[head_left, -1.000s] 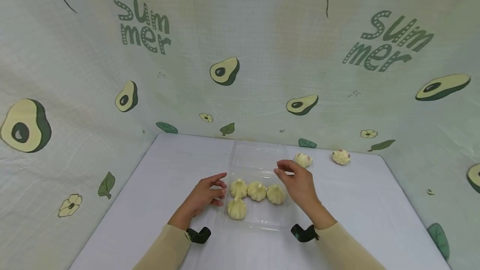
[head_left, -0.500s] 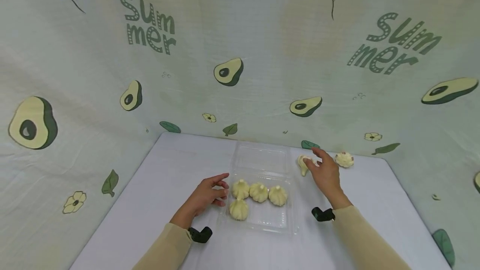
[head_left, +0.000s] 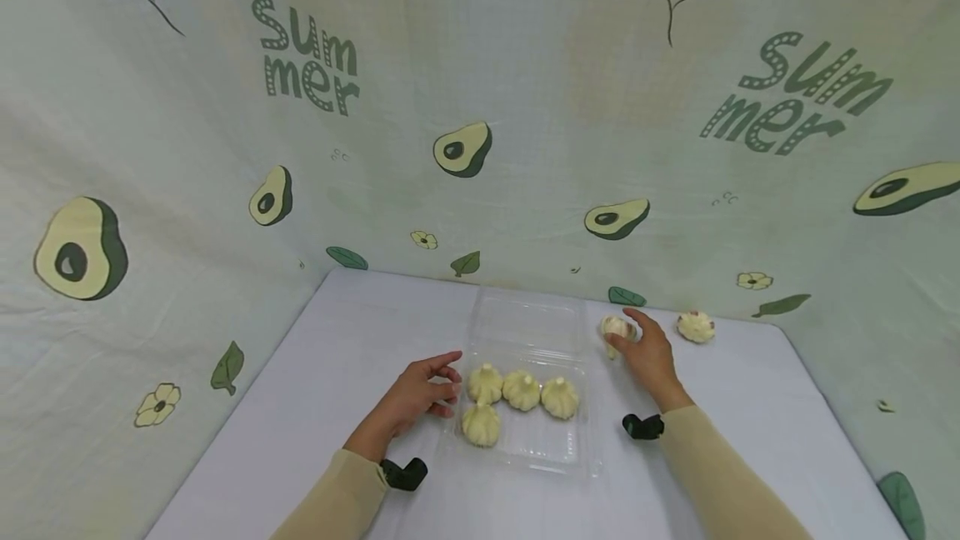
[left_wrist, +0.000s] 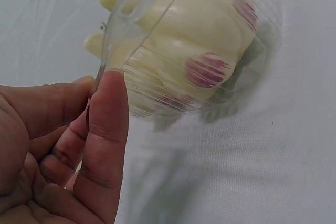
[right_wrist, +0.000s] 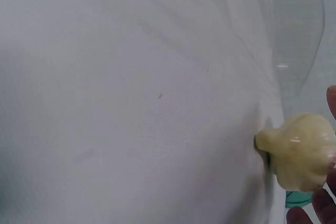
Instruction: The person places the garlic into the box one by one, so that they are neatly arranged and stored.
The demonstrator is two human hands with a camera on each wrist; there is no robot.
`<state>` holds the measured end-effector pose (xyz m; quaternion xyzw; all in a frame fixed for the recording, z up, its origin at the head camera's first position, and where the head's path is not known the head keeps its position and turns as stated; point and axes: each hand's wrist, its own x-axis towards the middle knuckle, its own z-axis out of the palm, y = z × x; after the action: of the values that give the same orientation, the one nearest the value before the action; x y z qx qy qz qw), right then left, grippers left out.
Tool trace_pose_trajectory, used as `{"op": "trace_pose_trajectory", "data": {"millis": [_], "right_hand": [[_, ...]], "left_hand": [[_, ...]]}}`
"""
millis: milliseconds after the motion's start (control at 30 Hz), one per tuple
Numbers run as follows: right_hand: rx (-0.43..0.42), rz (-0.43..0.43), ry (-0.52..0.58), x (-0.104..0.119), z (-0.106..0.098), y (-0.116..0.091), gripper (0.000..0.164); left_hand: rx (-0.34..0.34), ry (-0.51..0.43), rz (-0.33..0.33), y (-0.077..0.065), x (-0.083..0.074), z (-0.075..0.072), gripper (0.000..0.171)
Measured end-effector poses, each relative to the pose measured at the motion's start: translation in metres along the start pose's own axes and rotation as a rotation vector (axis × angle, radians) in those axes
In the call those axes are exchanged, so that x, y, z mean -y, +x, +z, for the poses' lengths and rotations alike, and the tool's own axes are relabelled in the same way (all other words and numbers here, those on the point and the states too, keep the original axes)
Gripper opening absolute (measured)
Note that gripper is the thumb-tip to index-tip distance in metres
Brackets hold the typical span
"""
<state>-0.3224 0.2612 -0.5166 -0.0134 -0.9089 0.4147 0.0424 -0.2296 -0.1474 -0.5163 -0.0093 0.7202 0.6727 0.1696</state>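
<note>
My left hand (head_left: 420, 394) pinches the left rim of a clear plastic clamshell box (head_left: 528, 444) between thumb and finger, as the left wrist view shows. Several garlic bulbs (head_left: 521, 391) sit inside the box, three in a back row and one in front at the left. Past the box's right side, my right hand (head_left: 651, 357) holds another garlic bulb (right_wrist: 302, 150) by its round body, thumb on one side and fingers on the other. Its stem points toward the front. In the right wrist view much of that hand lies beyond the frame.
Behind the box lies its open clear lid (head_left: 531, 322), flat on the white table (head_left: 375, 315). One more garlic bulb (head_left: 696, 327) with reddish patches rests at the back right. A printed cloth (head_left: 525, 173) hangs behind the table's far edge.
My right hand has moved from over the box to the right and taken hold of the garlic bulb there, whose stem has swung toward the front. My left hand stays at the box.
</note>
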Motion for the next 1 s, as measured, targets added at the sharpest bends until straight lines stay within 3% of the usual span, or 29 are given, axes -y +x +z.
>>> {"op": "trace_pose_trajectory", "data": {"millis": [667, 1000], "right_hand": [[0.053, 0.034, -0.041, -0.014, 0.007, 0.012, 0.077], [0.028, 0.052, -0.043, -0.016, 0.010, 0.010, 0.069]], "left_hand": [[0.009, -0.003, 0.006, 0.002, 0.003, 0.000, 0.067], [-0.001, 0.001, 0.010, 0.000, 0.002, 0.000, 0.067]]}}
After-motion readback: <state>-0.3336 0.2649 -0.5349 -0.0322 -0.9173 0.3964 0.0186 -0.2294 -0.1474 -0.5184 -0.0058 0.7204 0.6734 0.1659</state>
